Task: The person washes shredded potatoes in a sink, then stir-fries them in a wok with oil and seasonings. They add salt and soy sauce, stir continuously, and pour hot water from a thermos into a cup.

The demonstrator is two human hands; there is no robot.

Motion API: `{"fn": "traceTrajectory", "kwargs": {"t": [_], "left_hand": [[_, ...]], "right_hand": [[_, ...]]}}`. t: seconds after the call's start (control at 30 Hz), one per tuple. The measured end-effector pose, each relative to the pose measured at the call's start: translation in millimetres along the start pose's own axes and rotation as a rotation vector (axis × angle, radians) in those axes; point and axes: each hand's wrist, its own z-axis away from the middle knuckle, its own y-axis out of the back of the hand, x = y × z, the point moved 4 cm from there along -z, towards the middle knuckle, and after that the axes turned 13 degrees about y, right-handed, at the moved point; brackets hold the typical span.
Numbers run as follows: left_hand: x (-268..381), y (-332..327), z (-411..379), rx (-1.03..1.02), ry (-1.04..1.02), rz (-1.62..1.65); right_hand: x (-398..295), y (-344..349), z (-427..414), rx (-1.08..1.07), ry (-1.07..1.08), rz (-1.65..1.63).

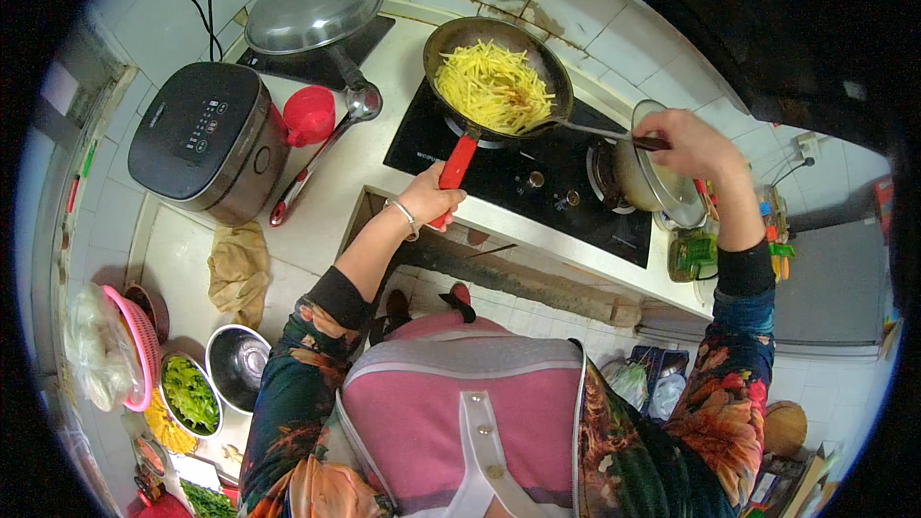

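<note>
My left hand [430, 196] grips the red handle [458, 162] of a dark wok [460, 36], which sits over the left burner of a black glass gas hob [504, 173]. Pale yellow shredded strips [493, 83], perhaps potato, fill much of the wok, with a small brownish patch near their right side. In my right hand [687, 140] is the dark grip of a metal spatula [586, 129]. Its working end reaches into the wok's right side and is partly hidden by the strips. Behind that hand, a pot with a tilted glass lid [673, 191] stands over the right burner.
To the left are a rice cooker [209, 137], a red plastic cup [311, 115], a ladle [324, 151], and a lidded pan [316, 11]. Nearer me lie a tan cloth [239, 273], a steel bowl [237, 367], and a bowl of chopped greens [189, 394]. A range hood [719, 14] overhangs the right side.
</note>
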Motion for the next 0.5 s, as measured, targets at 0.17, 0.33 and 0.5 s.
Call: {"fn": "traceTrajectory", "kwargs": {"t": [0.17,0.33,0.5], "left_hand": [[7.3,-9.4,-8.5,-0.036,0.008,-0.074],[2.0,-4.6,-2.6,0.046,0.003,-0.029],[4.1,-4.0,2.5,0.064,0.026,-0.099]], "right_hand": [[34.9,-54.6,-50.3,0.241,-0.023,-0.111],[77.2,-15.5,-61.7,0.202,-0.239,-0.659],[128.0,-10.7,-87.2,0.18,-0.346,-0.704]]}}
